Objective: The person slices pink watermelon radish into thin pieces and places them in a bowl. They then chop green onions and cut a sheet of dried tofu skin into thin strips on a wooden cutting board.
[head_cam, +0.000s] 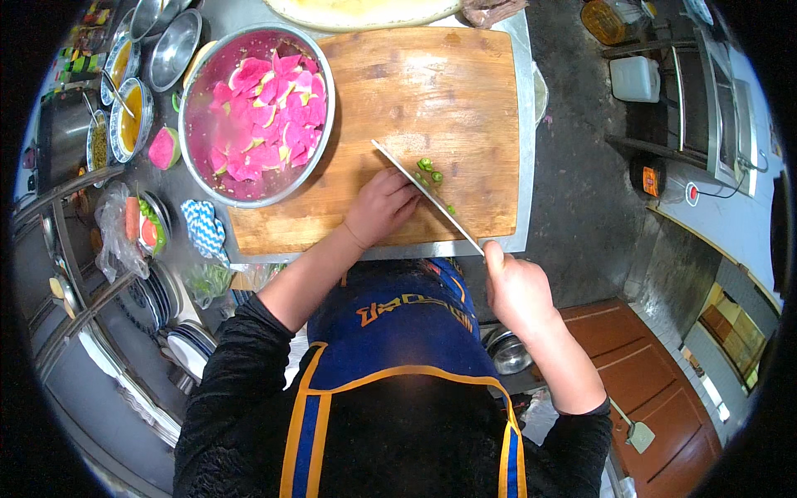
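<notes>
My right hand (518,287) grips the handle of a kitchen knife (429,198), whose blade lies diagonally over the wooden cutting board (429,87). Close against the blade's left side, my left hand (383,208) rests with fingers curled; whatever is under those fingers is hidden. Several green pepper slices (437,177) lie on the board to the right of the blade. A large metal bowl (330,124) overlaps the board's left part and holds thin pink radish slices (274,118).
To the left stand an empty metal bowl (176,51), a patterned bowl of yellow liquid (131,118) and a cut pink radish (164,148). A blue-and-white cloth (204,229) lies by the board's near left corner. A pale oval board (367,12) borders the far side.
</notes>
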The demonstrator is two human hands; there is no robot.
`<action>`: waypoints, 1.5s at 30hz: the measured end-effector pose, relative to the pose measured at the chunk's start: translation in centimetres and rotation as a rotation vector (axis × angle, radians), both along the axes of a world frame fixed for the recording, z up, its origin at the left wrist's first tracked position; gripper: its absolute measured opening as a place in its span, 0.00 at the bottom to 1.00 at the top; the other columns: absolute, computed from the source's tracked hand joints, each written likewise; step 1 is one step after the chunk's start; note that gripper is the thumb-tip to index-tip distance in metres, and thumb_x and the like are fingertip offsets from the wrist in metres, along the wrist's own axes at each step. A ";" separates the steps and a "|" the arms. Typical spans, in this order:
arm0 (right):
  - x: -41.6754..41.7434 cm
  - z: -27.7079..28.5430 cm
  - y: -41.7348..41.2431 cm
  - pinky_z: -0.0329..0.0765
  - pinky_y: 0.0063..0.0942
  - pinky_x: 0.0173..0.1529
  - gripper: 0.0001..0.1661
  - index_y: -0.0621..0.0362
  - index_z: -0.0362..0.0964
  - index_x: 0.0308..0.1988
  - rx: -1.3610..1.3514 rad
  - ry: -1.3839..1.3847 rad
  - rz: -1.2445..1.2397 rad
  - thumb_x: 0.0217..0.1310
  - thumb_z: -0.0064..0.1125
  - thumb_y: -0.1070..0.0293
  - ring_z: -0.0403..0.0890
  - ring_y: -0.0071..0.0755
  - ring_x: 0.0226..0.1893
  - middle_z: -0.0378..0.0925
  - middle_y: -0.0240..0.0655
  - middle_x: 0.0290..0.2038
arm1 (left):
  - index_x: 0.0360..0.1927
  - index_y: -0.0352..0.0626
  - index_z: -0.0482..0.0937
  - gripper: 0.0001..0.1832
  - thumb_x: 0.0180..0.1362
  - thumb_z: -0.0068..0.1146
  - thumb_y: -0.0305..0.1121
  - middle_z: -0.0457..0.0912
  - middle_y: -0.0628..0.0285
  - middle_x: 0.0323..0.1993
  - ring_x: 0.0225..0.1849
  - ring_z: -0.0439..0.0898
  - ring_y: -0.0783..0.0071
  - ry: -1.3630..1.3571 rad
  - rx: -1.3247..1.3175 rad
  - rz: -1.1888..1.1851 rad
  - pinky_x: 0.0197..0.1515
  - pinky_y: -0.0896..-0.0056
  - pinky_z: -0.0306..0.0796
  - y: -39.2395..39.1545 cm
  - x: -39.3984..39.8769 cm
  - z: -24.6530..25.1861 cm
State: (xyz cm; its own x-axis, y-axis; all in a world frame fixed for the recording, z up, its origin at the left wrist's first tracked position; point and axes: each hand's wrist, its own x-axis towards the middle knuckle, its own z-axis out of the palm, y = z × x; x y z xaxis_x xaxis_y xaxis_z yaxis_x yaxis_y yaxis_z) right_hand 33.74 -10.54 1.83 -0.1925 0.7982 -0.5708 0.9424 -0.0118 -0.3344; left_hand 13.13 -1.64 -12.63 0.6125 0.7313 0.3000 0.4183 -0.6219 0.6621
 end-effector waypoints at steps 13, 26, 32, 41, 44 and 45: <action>-0.5 -0.1 0.0 0.73 0.38 0.22 0.16 0.60 0.58 0.41 0.070 -0.010 0.023 0.50 0.50 0.75 0.77 0.48 0.19 0.74 0.46 0.21 | 0.33 0.42 0.79 0.10 0.44 0.60 0.27 0.77 0.58 0.37 0.42 0.75 0.59 0.003 0.020 -0.016 0.47 0.65 0.71 -0.2 -0.4 -0.3; -0.8 -1.2 0.2 0.74 0.40 0.23 0.13 0.61 0.56 0.38 0.043 -0.033 0.004 0.51 0.48 0.75 0.77 0.51 0.20 0.73 0.46 0.19 | 0.33 0.42 0.79 0.10 0.44 0.60 0.28 0.76 0.59 0.38 0.43 0.74 0.60 0.022 0.015 -0.029 0.47 0.65 0.70 -0.2 0.0 -0.5; -0.2 -3.3 0.5 0.74 0.39 0.23 0.12 0.60 0.57 0.37 0.076 -0.015 -0.041 0.52 0.49 0.74 0.77 0.48 0.20 0.73 0.46 0.21 | 0.33 0.41 0.79 0.10 0.44 0.59 0.27 0.76 0.58 0.38 0.44 0.74 0.59 -0.006 -0.021 -0.067 0.47 0.65 0.70 -0.7 -0.4 -0.7; -1.4 -3.2 0.3 0.73 0.42 0.23 0.12 0.61 0.57 0.37 0.121 -0.017 -0.046 0.50 0.48 0.76 0.77 0.50 0.19 0.73 0.45 0.19 | 0.33 0.42 0.79 0.10 0.44 0.59 0.27 0.76 0.59 0.38 0.43 0.74 0.59 -0.016 -0.005 -0.074 0.46 0.65 0.71 -0.1 0.0 -0.4; -1.0 -3.3 0.6 0.72 0.42 0.22 0.12 0.61 0.56 0.37 0.136 0.024 -0.059 0.51 0.48 0.75 0.76 0.51 0.18 0.72 0.45 0.16 | 0.34 0.41 0.79 0.10 0.44 0.59 0.27 0.76 0.59 0.38 0.43 0.74 0.59 -0.011 0.009 -0.066 0.47 0.65 0.71 -0.7 -0.5 -0.9; -0.7 -2.6 0.6 0.72 0.42 0.22 0.12 0.61 0.56 0.37 0.124 0.028 -0.066 0.51 0.48 0.75 0.76 0.51 0.18 0.72 0.45 0.16 | 0.34 0.41 0.79 0.10 0.44 0.59 0.27 0.76 0.58 0.39 0.43 0.75 0.59 -0.021 0.012 -0.060 0.47 0.65 0.70 -0.6 -0.4 -1.1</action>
State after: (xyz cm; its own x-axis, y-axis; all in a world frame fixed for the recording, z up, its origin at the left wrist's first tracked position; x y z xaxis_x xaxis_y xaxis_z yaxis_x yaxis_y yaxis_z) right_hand 33.05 -9.98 -0.80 -0.1519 0.8737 -0.4621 0.9311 -0.0304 -0.3634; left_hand 12.76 -2.26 -13.76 0.6487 0.6895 0.3221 0.3659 -0.6537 0.6624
